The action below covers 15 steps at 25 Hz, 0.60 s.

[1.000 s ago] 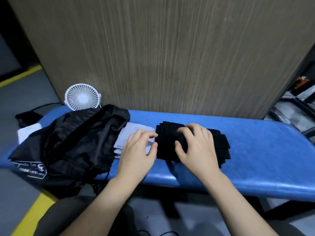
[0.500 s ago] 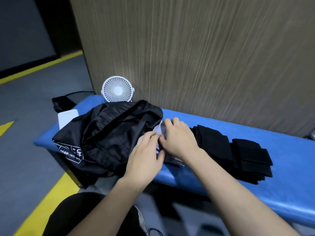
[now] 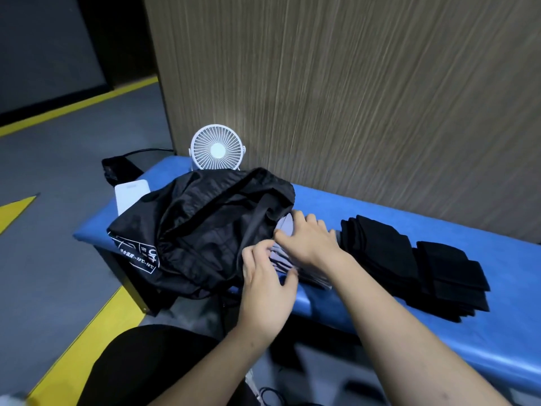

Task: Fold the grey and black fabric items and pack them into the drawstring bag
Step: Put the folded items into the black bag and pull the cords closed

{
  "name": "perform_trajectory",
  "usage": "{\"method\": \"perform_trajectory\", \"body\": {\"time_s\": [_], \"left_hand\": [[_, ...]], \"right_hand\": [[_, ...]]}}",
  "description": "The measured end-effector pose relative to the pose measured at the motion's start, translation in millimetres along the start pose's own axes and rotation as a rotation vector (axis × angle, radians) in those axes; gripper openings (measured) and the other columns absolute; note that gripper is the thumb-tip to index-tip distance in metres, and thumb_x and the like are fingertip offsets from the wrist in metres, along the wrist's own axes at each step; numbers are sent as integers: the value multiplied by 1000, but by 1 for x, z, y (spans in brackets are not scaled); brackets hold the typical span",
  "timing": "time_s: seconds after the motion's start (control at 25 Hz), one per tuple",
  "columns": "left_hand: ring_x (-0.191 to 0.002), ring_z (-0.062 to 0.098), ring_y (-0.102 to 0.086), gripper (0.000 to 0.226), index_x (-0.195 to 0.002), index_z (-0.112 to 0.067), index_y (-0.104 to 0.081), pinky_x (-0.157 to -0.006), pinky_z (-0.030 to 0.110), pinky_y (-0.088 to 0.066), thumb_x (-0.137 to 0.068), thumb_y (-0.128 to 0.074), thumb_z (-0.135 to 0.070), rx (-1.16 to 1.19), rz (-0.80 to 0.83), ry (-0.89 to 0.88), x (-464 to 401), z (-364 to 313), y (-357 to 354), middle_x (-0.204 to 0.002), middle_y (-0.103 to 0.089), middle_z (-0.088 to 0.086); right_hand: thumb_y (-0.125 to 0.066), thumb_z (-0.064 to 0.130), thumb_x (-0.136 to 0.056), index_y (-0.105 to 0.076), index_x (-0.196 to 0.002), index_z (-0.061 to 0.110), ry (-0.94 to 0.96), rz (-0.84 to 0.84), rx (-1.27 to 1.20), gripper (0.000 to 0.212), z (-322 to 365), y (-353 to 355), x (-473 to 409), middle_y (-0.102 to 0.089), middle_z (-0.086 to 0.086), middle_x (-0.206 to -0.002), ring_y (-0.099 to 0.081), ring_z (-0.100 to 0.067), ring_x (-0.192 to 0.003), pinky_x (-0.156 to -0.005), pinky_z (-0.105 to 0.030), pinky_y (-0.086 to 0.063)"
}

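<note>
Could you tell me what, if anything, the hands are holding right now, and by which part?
Both hands are on the folded grey stack: the right hand lies over its top, the left hand at its near edge. Whether the fingers actually grip cannot be told.

Both hands (image 3: 307, 241) seem to grip grey fabric (image 3: 288, 260) beside the black bag (image 3: 205, 227).

grey stack (image 3: 288, 260): mostly under hands | bench (image 3: 497, 259): cut off right

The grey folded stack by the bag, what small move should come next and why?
Probably slide the grey stack into the black bag. Both the left hand and right hand are on it, right at the bag's edge, while the black stack lies apart.
</note>
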<state>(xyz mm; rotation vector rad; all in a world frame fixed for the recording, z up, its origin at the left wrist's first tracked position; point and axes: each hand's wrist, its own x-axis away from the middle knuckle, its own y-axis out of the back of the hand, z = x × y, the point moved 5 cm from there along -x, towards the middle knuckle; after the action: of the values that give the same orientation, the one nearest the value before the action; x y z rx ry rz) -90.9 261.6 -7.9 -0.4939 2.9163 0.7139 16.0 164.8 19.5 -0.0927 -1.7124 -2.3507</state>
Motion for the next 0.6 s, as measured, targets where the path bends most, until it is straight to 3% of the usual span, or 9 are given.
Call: {"method": "perform_trajectory", "body": {"time_s": [0.12,0.28,0.32,0.4,0.48,0.52,0.6], "left_hand": [[-111,20,-55,51,-119,-23,-41,-101,31,-44,-83,-77,-22,167,12,226,10,10,-5,-120,-43,-1],[-103,10,-55,69,-139,-22,-36,-82,8,-40,-84,-76,-28,245,36,339,17,10,-1,-128,-39,0],[-107,11,-54,73,-143,-25,-34,-86,9,-39,-84,-77,-28,250,20,343,23,10,-1,-128,-35,-1],[-114,16,-53,81,-148,-33,-29,-101,25,-43,-83,-78,-30,256,-8,355,36,9,-3,-129,-31,-3],[-114,17,-55,77,-146,-46,-29,-105,39,-46,-84,-75,-40,347,-39,434,46,10,-5,-134,-29,-3],[-113,14,-56,72,-143,-52,-30,-104,42,-47,-84,-72,-45,414,-50,483,49,9,-5,-137,-28,-4],[-108,3,-53,71,-144,-52,-31,-103,35,-45,-85,-71,-47,477,-56,493,53,3,-1,-137,-29,-4]], "right_hand": [[-37,66,-87,-38,-137,27,-21,49,18,63,1,3,7,-45,-8,-137,-35,-33,-134,-103,-55,-29],[-36,77,-85,-34,-145,27,-60,107,-23,78,-1,3,21,-40,-9,-145,-35,-35,-136,-103,-52,-35],[-36,79,-86,-30,-149,28,-58,116,-38,80,-1,2,26,-39,-10,-147,-36,-37,-136,-104,-51,-35],[-33,80,-88,-24,-153,30,-47,119,-40,83,0,1,36,-37,-13,-149,-37,-39,-135,-104,-49,-35],[-31,80,-89,-19,-156,30,-46,111,-19,85,0,0,44,-37,-14,-150,-39,-40,-135,-103,-48,-35],[-30,81,-89,-19,-156,30,-44,105,-11,85,1,-1,48,-37,-15,-150,-39,-40,-135,-102,-48,-35],[-30,80,-89,-20,-155,30,-41,101,-14,83,1,-2,54,-39,-16,-147,-42,-40,-133,-100,-48,-37]]}}
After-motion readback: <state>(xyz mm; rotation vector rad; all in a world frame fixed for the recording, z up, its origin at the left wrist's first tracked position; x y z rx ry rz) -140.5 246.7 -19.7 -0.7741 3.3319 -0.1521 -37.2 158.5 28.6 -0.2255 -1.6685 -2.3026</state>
